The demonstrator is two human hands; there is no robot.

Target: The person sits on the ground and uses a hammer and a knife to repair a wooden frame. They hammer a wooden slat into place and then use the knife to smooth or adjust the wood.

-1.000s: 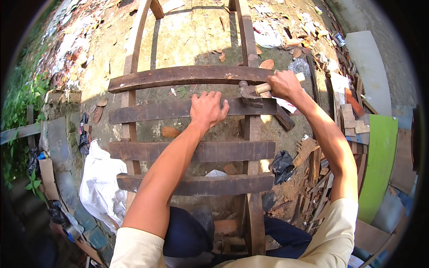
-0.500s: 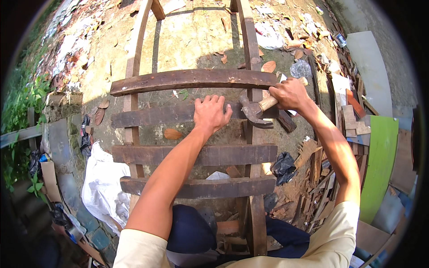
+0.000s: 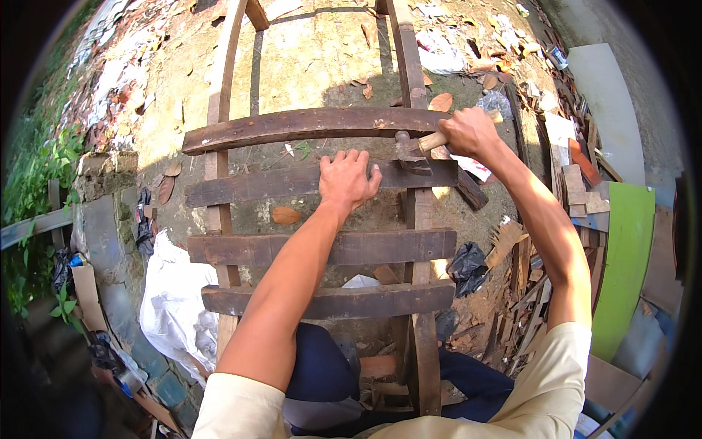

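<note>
My right hand is closed round the wooden handle of a claw hammer. The hammer's head is over the right rail, between the farthest slat and the second slat, with its claw end over the second slat's right part. Whether it touches the wood I cannot tell. On the middle of that second slat rests my left hand, fingers bent over its far edge and thumb out to the right. Two nearer slats lie across both rails, the third slat and the nearest slat, under my left forearm.
A white cloth sack lies left of the frame beside a low block wall. Scrap wood, a black plastic bag and a green panel are on the right. A loose wood piece lies near the second slat's right end.
My right hand has tilted the hammer and raised it slightly, its head shifting up and left toward the farthest slat. My left hand keeps its place on the second slat.
</note>
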